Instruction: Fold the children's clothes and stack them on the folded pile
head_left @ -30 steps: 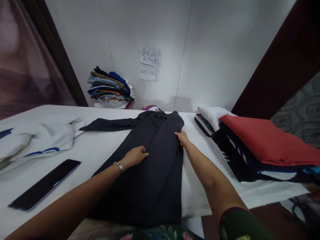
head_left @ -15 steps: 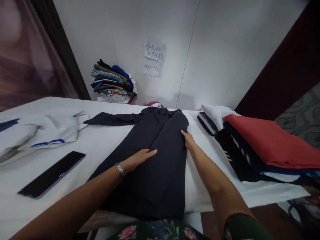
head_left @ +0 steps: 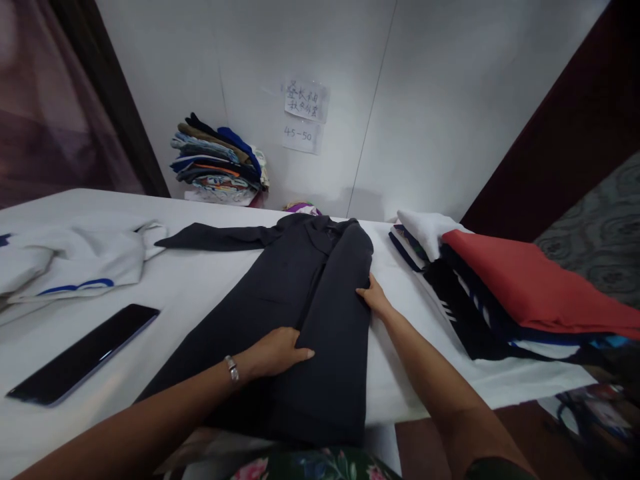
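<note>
A dark grey long-sleeved coat lies spread on the white-covered table, its collar toward the wall. One sleeve stretches out to the left, while the right side is folded lengthwise over the body. My left hand is closed on the inner edge of the folded part, thumb on top and fingers partly hidden by the cloth. At the coat's right edge, my right hand pinches the fabric, with the thumb above it.
On the left are a black phone-like slab and a crumpled white garment. A stack of folded clothes stands by the wall. Another pile, topped by a red garment, lies on the right. Handwritten paper signs hang on the wall.
Both hands have slid down the coat toward me, the left more than the right. The folded part now lies straighter along the coat's right side.
</note>
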Tool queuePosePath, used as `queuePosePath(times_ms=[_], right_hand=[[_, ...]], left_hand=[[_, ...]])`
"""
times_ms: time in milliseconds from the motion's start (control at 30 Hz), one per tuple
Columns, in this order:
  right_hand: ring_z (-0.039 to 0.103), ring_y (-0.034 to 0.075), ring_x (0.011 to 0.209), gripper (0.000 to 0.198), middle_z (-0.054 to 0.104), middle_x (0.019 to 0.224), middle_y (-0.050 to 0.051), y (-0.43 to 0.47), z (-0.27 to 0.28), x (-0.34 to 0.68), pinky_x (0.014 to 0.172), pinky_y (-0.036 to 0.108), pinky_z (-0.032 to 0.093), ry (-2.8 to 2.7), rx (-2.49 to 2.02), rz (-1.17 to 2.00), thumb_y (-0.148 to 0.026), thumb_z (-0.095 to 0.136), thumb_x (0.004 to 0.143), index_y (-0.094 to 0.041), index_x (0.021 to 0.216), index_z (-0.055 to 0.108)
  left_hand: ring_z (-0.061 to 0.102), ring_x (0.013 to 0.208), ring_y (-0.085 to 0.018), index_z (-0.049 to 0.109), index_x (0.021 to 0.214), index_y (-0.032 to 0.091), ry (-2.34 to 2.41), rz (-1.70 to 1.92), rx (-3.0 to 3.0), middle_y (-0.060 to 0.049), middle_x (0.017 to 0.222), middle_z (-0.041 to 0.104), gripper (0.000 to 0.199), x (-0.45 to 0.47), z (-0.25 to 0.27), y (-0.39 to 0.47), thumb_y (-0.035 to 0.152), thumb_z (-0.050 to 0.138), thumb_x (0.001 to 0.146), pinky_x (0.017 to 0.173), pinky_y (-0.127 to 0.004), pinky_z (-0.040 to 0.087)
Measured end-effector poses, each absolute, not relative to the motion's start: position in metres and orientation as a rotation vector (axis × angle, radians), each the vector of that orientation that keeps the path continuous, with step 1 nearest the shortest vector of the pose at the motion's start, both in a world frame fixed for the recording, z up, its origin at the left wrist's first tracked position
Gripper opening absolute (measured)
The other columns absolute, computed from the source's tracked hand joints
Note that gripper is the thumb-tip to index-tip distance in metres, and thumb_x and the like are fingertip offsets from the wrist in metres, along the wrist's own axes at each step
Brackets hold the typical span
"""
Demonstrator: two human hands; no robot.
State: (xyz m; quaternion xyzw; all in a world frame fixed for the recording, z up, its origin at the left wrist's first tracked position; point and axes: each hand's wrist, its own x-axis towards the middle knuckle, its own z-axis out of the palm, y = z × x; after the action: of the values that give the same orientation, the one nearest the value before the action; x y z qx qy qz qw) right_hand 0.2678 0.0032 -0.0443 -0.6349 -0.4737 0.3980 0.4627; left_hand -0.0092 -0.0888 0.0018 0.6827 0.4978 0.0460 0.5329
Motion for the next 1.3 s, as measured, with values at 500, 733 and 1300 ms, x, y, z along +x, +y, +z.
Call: queuePosePath(times_ms=[500,733,1300], right_hand=[[0.01,0.029,0.147,0.068,0.014,0.16,0.015,0.071,-0.018,0.271,0.115,0.045,0.019,-1.823,-2.191,0.162,-0.044,0.037,0.094,-0.008,0.15,0.024],[0.001,0.028,0.148,0.073,0.008,0.161,0.015,0.142,-0.011,0.263,0.116,0.047,0.007,-1.853,-2.261,0.163,-0.053,0.023,0.096,-0.009,0.153,0.012],[0.015,0.026,0.147,0.059,0.02,0.16,0.009,0.18,-0.034,0.227,0.114,0.05,0.015,-2.122,-2.206,0.486,-0.054,0.022,0.097,-0.026,0.148,0.031]], left_hand=[[0.021,0.145,-0.029,0.039,0.144,0.015,1.172,0.348,2.657,-0.015,0.155,0.03,0.072,0.029,-0.049,-0.071,0.059,0.047,0.087,0.117,-0.052,0.022],[0.017,0.146,-0.028,0.031,0.148,0.018,1.18,0.306,2.613,-0.012,0.157,0.024,0.073,0.022,-0.054,-0.075,0.06,0.041,0.089,0.118,-0.056,0.018],[0.02,0.144,-0.03,0.035,0.148,0.02,1.224,0.324,2.602,-0.011,0.155,0.024,0.072,0.025,-0.057,-0.073,0.056,0.048,0.087,0.116,-0.056,0.024]])
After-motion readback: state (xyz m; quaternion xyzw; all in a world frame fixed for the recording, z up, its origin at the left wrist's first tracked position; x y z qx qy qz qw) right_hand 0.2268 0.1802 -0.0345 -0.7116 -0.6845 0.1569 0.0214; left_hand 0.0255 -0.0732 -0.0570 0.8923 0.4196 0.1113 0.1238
